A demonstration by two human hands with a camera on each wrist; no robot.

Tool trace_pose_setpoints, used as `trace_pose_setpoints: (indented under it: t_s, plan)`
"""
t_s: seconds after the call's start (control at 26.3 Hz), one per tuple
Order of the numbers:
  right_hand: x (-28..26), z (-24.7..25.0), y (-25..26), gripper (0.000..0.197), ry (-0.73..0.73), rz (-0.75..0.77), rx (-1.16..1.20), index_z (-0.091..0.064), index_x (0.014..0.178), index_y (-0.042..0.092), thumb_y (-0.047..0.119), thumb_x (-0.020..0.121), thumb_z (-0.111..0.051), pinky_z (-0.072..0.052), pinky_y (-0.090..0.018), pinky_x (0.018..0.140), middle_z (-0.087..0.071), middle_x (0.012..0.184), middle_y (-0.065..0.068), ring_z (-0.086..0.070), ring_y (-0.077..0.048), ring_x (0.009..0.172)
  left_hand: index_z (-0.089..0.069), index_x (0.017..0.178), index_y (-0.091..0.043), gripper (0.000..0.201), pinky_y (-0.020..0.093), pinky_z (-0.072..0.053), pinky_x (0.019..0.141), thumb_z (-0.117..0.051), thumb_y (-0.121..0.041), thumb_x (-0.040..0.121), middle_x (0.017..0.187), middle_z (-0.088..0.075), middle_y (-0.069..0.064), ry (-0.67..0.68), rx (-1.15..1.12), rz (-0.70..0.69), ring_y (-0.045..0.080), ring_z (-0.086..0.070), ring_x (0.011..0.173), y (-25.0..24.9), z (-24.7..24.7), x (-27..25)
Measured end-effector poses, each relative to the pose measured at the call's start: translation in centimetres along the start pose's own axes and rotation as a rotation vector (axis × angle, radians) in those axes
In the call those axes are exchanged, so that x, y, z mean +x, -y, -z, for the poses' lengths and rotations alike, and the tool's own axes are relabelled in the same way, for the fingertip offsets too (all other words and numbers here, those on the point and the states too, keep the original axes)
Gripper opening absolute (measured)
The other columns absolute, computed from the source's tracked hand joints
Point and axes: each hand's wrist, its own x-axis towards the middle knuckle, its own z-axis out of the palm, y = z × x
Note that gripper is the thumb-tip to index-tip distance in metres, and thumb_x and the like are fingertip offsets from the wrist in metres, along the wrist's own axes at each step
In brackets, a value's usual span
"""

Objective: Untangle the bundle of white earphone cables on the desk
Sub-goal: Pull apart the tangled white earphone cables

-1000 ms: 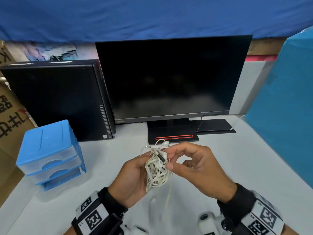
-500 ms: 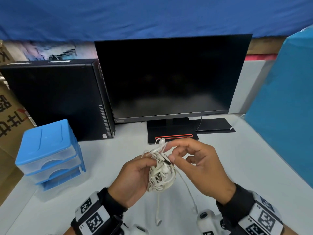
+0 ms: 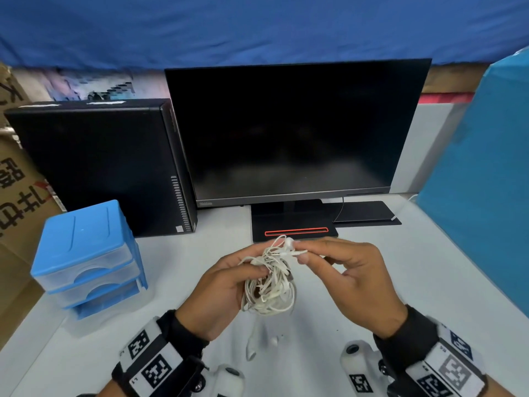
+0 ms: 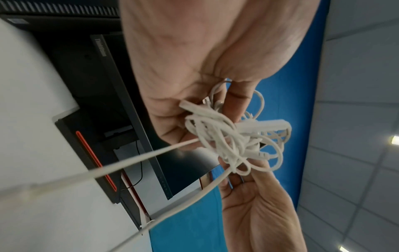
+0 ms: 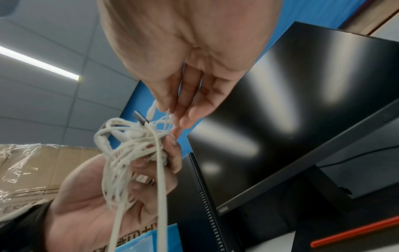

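Over the white desk point(image 3: 429, 282), before the dark monitor point(image 3: 286, 133), our left hand point(image 3: 217, 293) gripped the cable bundle point(image 3: 270, 290) aloft; our right hand point(image 3: 352, 282) pinched a strand at its top. Light, limp, snag-prone: best teased by free ends.

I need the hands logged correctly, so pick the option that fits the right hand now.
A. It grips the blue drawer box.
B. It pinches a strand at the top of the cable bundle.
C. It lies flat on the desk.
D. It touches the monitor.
B: the right hand pinches a strand at the top of the cable bundle, which the left hand holds above the desk.
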Motion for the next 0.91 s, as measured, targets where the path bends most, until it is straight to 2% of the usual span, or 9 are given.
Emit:
trace_pose_setpoints:
  t_s: [0.08, 0.15, 0.3, 0.38, 0.49, 0.57, 0.65, 0.76, 0.91]
  plan:
    - [0.1, -0.2, -0.2, 0.018, -0.031, -0.056, 0.037, -0.078, 0.096, 0.027, 0.013, 0.088, -0.072, -0.054, -0.022, 0.064, -0.076, 0.088, 0.015, -0.070, -0.011, 0.079, -0.076, 0.109, -0.017, 0.045, 0.023, -0.054, 0.071, -0.053, -0.004, 0.072, 0.095, -0.073, 0.011, 0.013, -0.060, 0.002, 0.016, -0.068, 0.079, -0.1, 0.1, 0.1]
    - [0.1, -0.5, -0.2, 0.018, -0.080, -0.150, 0.190, -0.079, 0.088, 0.019, 0.003, 0.087, -0.070, -0.053, -0.027, 0.058, -0.074, 0.080, 0.002, -0.067, -0.015, 0.072, -0.077, 0.104, -0.016, 0.044, 0.023, -0.054, 0.067, -0.052, -0.004, 0.070, 0.091, -0.073, 0.010, 0.021, -0.098, 0.015, 0.015, -0.068, 0.075, 0.1, 0.1, 0.1]
    - [0.8, -0.1, 0.5, 0.015, -0.157, -0.506, 0.603, -0.069, 0.082, 0.010, 0.003, 0.092, -0.060, -0.044, -0.027, 0.050, -0.070, 0.081, -0.011, -0.062, -0.018, 0.064, -0.077, 0.103, -0.016, 0.042, 0.024, -0.052, 0.069, -0.053, -0.004, 0.069, 0.094, -0.070, 0.010, 0.023, -0.070, 0.013, 0.017, -0.066, 0.076, 0.5, 0.0, 0.1]
    - [1.2, 0.6, 0.3, 0.011, -0.163, -0.591, 0.619, -0.069, 0.086, 0.008, 0.006, 0.092, -0.060, -0.043, -0.025, 0.050, -0.069, 0.079, -0.010, -0.060, -0.017, 0.062, -0.073, 0.103, -0.016, 0.038, 0.025, -0.049, 0.068, -0.059, -0.004, 0.069, 0.092, -0.069, 0.009, -0.002, 0.007, -0.028, 0.018, -0.064, 0.075, 0.5, 0.4, 0.1]
    - [1.5, 1.2, -0.2, 0.005, -0.037, -0.582, 0.507, -0.073, 0.086, 0.003, 0.003, 0.085, -0.068, -0.047, -0.024, 0.050, -0.069, 0.073, -0.009, -0.061, -0.018, 0.062, -0.059, 0.105, -0.008, 0.038, 0.022, -0.050, 0.065, -0.069, -0.003, 0.069, 0.086, -0.069, 0.009, -0.014, 0.152, -0.155, 0.017, -0.063, 0.072, 0.4, 1.0, 0.0]
    - [1.5, 1.2, -0.4, 0.014, 0.071, -0.570, 0.492, -0.074, 0.091, 0.001, 0.004, 0.077, -0.073, -0.049, -0.024, 0.051, -0.070, 0.075, -0.010, -0.064, -0.018, 0.064, -0.055, 0.104, -0.005, 0.037, 0.021, -0.050, 0.060, -0.066, 0.005, 0.070, 0.083, -0.070, 0.008, -0.050, 0.230, -0.220, 0.017, -0.064, 0.070, 0.1, 1.1, 0.1]
    - [1.4, 1.2, -0.5, 0.024, 0.133, -0.560, 0.513, -0.075, 0.094, 0.003, 0.008, 0.071, -0.075, -0.050, -0.024, 0.053, -0.071, 0.081, -0.013, -0.065, -0.018, 0.068, -0.060, 0.102, -0.007, 0.034, 0.021, -0.050, 0.057, -0.066, 0.006, 0.070, 0.083, -0.071, 0.006, -0.094, 0.281, -0.273, 0.015, -0.065, 0.070, -0.3, 1.1, 0.1]
    - [1.2, 1.1, -0.4, 0.023, 0.184, -0.526, 0.511, -0.077, 0.094, 0.006, 0.008, 0.071, -0.076, -0.050, -0.024, 0.054, -0.073, 0.086, -0.016, -0.064, -0.016, 0.070, -0.069, 0.102, -0.013, 0.031, 0.025, -0.055, 0.063, -0.066, 0.001, 0.074, 0.089, -0.073, 0.003, -0.143, 0.355, -0.333, 0.017, -0.067, 0.078, -0.6, 1.2, 0.1]
    - [1.2, 1.4, -0.1, 0.020, 0.234, -0.462, 0.498, -0.079, 0.092, 0.012, 0.007, 0.073, -0.079, -0.044, -0.023, 0.048, -0.070, 0.082, -0.017, -0.056, -0.015, 0.064, -0.071, 0.104, -0.017, 0.041, 0.025, -0.056, 0.065, -0.063, 0.017, 0.083, 0.089, -0.075, -0.002, -0.197, 0.447, -0.353, 0.013, -0.069, 0.079, -0.6, 1.4, 0.1]
